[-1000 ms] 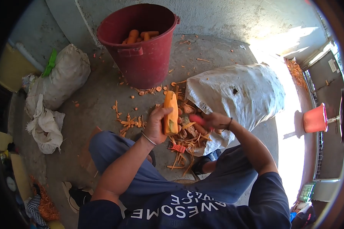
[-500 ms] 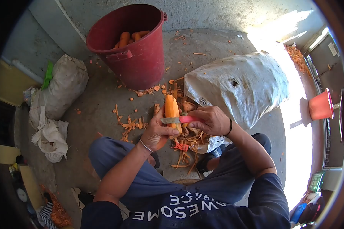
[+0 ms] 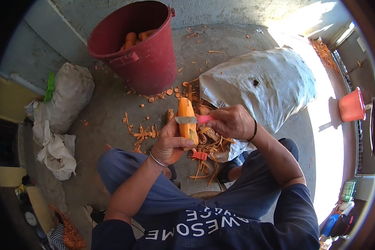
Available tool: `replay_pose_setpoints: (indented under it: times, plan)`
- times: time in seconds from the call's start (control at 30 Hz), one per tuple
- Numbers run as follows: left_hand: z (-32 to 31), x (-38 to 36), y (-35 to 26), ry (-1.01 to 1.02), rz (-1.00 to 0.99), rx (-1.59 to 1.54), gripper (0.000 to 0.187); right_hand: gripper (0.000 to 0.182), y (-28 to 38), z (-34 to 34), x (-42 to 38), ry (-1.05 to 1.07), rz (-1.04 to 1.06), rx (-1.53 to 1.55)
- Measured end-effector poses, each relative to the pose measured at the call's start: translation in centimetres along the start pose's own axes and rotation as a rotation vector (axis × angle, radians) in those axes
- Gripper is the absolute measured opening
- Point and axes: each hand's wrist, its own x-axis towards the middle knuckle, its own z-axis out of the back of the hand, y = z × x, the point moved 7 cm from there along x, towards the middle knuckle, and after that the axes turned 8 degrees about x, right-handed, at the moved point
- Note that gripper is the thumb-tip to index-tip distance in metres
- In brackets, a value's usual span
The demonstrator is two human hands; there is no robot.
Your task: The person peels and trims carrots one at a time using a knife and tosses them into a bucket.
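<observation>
An orange peeled carrot point(image 3: 186, 109) stands upright in my left hand point(image 3: 169, 143), whose fingers and thumb wrap round its lower part. A darker patch shows near the carrot's lower end. My right hand point(image 3: 233, 122) is closed round the pink handle of a knife point(image 3: 186, 119), and the blade lies across the middle of the carrot. Below the hands, a red-orange peeler point(image 3: 199, 155) lies among peelings point(image 3: 203, 168) on the floor. More carrots point(image 3: 131, 40) are inside the red bucket point(image 3: 154, 66) beyond my hands.
A large whitish sack point(image 3: 262, 83) lies on the right, beyond my right hand. Another full sack point(image 3: 71, 89) and a crumpled one point(image 3: 58, 154) are on the left. A small red bucket point(image 3: 351, 105) stands at the far right. Carrot slices point(image 3: 151, 99) are scattered near the big bucket.
The view has shifted a little, with the bucket now higher in it. My right hand and the knife have moved slightly up along the carrot. Both hands keep their holds.
</observation>
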Motion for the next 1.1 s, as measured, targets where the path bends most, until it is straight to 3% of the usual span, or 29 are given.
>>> replay_pose_setpoints:
  times: [0.13, 0.2, 0.3, 0.4, 0.67, 0.87, 1.1]
  plan:
    - [-0.3, -0.7, 0.0, 0.04, -0.002, 0.004, 0.08, 0.03, -0.6, 1.0, 0.2, -0.055, 0.004, -0.046]
    - [0.0, -0.9, 0.1, -0.093, -0.011, -0.039, 0.072, 0.031, 0.7, 0.8, 0.0, -0.024, 0.027, -0.036]
    - [1.0, -0.8, 1.1, -0.133, 0.03, -0.026, 0.065, 0.032, 2.2, 0.6, 0.5, 0.018, 0.005, -0.023]
    - [0.5, -0.7, 0.7, -0.085, -0.029, -0.022, 0.061, 0.031, 0.7, 0.9, 0.4, -0.006, -0.018, -0.055]
    - [1.1, -1.0, 1.7, -0.084, 0.003, 0.01, 0.061, 0.032, 2.5, 1.1, 0.3, -0.032, 0.075, -0.058]
    - [-0.2, -1.2, 1.1, -0.038, -0.026, -0.027, 0.066, 0.032, -0.1, 3.0, 0.5, 0.012, -0.062, -0.055]
    - [0.5, -1.2, 1.7, -0.038, -0.011, -0.001, 0.072, 0.033, 2.0, 2.3, 0.4, 0.035, 0.009, -0.017]
